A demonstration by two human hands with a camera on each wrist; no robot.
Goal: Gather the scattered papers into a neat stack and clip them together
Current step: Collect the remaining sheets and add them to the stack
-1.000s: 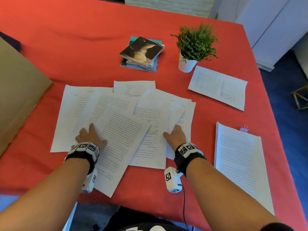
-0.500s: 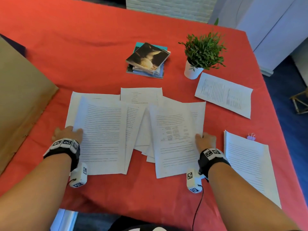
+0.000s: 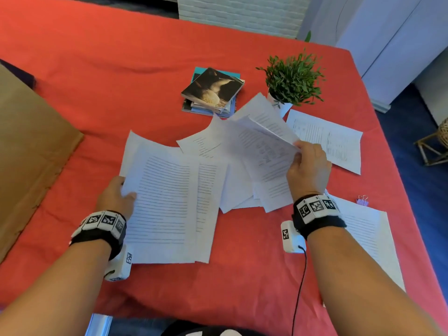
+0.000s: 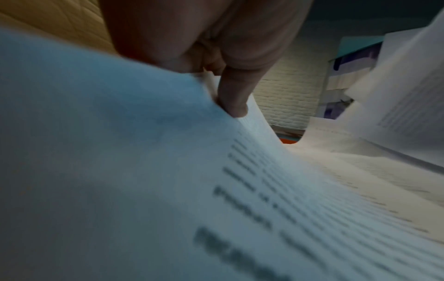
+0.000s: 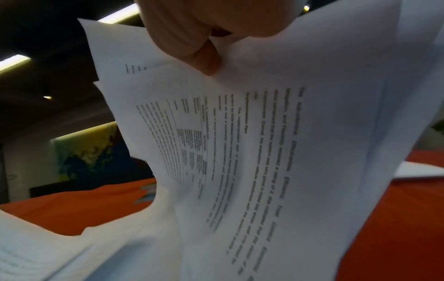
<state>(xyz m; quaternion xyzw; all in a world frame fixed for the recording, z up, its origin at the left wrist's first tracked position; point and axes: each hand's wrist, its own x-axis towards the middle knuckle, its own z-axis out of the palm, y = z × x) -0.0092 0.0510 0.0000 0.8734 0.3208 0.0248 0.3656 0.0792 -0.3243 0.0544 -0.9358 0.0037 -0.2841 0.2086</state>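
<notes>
Printed white papers lie fanned on the red tablecloth [image 3: 121, 81]. My left hand [image 3: 116, 197] pinches the left edge of the left sheaf of papers [image 3: 164, 202], thumb on top, and the edge curls up; the left wrist view shows the thumb [image 4: 234, 95] pressing those sheets [image 4: 168, 171]. My right hand [image 3: 306, 166] grips the right edge of the right sheaf of papers [image 3: 261, 146] and lifts it off the table, so it tilts up; the right wrist view shows the thumb [image 5: 204, 57] on the raised sheets [image 5: 264, 152]. A purple binder clip [image 3: 363, 200] lies at the right.
A neat paper stack [image 3: 368, 241] lies at the right front, and a single sheet [image 3: 327, 139] behind it. A potted plant [image 3: 293, 81] and a pile of books [image 3: 213, 90] stand at the back. A brown cardboard sheet [image 3: 29, 151] covers the left side.
Both hands went from sliding papers flat on the cloth to gripping their outer edges. The right sheaf is now lifted and tilted; the left sheaf's edge has risen.
</notes>
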